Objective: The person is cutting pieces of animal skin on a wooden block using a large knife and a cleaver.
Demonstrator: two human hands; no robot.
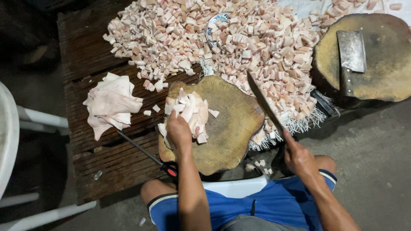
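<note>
My left hand (177, 130) presses down on a stack of pale pork fat strips (192, 112) on a round wooden chopping block (233, 128). My right hand (299, 158) grips the handle of a long dark knife (263, 102), its blade raised and angled up to the left over the block's right edge. A big heap of diced pork fat cubes (239, 38) covers the surface beyond the block.
Uncut slabs of pork skin (111, 105) lie on the dark wooden pallet (85, 55) at left, with a sharpening steel (145, 152) beside them. A cleaver (351, 55) rests on a second round block (376, 72) at right. White plastic chair parts (13, 132) stand at left.
</note>
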